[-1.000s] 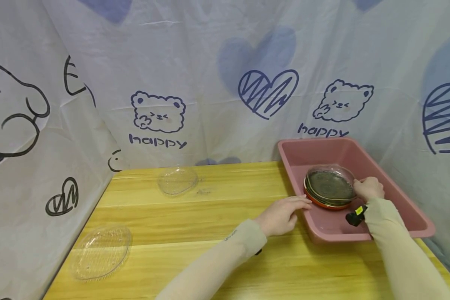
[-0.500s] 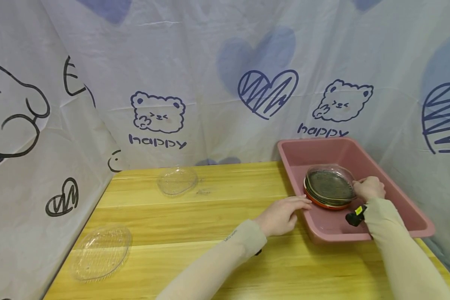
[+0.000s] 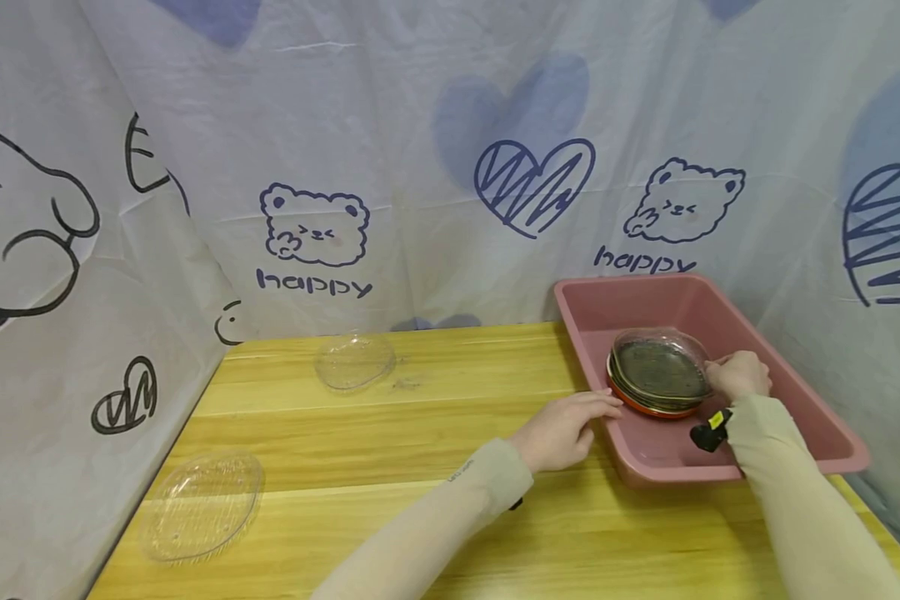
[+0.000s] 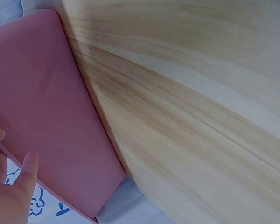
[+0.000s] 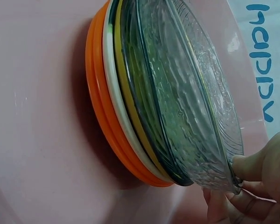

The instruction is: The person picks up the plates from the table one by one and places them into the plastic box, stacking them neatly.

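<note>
Inside the pink basin (image 3: pixel 645 454), a stack of plates stands near the left wall. Orange, white, yellow and dark green edges show below the clear plate (image 5: pixel 191 112) on top. My right hand (image 3: pixel 739 376) pinches the right edge of that clear plate, thumb (image 5: pixel 249 168) on one face and fingers behind the rim. The top plate sits slightly tilted on the stack. My left hand (image 3: pixel 558 431) holds the basin's left rim, and in the left wrist view its fingers (image 4: pixel 28 175) lie at that rim.
On the wooden table (image 3: pixel 420 417), one clear plate (image 3: pixel 202 504) lies at the front left and a smaller clear dish (image 3: pixel 355 362) at the back. A printed cloth (image 3: pixel 420 167) hangs behind and at both sides. The basin stands by the right-hand cloth.
</note>
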`<control>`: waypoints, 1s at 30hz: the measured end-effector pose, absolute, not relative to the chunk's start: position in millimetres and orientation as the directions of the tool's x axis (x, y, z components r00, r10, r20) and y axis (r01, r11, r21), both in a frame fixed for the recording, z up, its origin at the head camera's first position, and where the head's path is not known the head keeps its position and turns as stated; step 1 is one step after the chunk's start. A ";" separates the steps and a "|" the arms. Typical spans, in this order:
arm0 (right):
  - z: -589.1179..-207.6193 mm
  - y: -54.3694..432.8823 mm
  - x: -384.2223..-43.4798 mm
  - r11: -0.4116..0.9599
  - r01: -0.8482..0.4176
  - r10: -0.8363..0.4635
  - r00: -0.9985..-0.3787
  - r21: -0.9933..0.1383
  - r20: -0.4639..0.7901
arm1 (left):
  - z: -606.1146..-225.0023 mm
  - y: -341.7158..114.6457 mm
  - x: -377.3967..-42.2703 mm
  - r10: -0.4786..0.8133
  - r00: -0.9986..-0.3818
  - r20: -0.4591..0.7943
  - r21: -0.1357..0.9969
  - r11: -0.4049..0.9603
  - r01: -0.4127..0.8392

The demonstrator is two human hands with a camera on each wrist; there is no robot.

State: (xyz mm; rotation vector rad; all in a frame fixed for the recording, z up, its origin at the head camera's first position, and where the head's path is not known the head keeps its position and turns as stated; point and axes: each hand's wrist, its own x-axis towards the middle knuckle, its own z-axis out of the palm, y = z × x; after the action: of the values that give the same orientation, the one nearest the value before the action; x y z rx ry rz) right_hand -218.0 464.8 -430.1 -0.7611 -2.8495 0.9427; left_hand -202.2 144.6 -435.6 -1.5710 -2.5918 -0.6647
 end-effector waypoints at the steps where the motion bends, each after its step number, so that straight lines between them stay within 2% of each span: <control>1: -430.6 464.4 -218.7 0.693 0.440 0.467 -0.877 -0.571 -0.110 | -435.5 143.9 -202.3 0.837 -0.487 0.249 0.339 0.396 0.854; 11: -435.1 460.0 -221.2 0.663 0.419 0.477 -0.875 -0.620 -0.081 | -433.0 138.0 -199.5 0.826 -0.516 0.226 0.370 0.417 0.830; 18: -432.5 449.0 -221.7 0.627 0.359 0.555 -0.828 -0.691 0.074 | -432.5 125.0 -196.1 0.817 -0.535 0.214 0.462 0.398 0.792; 23: -425.3 442.8 -224.1 0.613 0.312 0.593 -0.789 -0.726 0.162 | -432.6 104.2 -198.6 0.780 -0.594 0.197 0.525 0.428 0.735; 30: -413.2 430.5 -224.7 0.599 0.246 0.561 -0.808 -0.763 0.180 | -438.8 72.0 -211.5 0.705 -0.682 0.193 0.521 0.516 0.680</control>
State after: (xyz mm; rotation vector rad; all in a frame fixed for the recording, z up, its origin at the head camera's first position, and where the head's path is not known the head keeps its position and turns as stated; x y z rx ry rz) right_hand -224.7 430.5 -413.2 -0.6457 -2.4248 1.0688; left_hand -211.5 72.0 -438.8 -1.2673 -2.7723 -0.9222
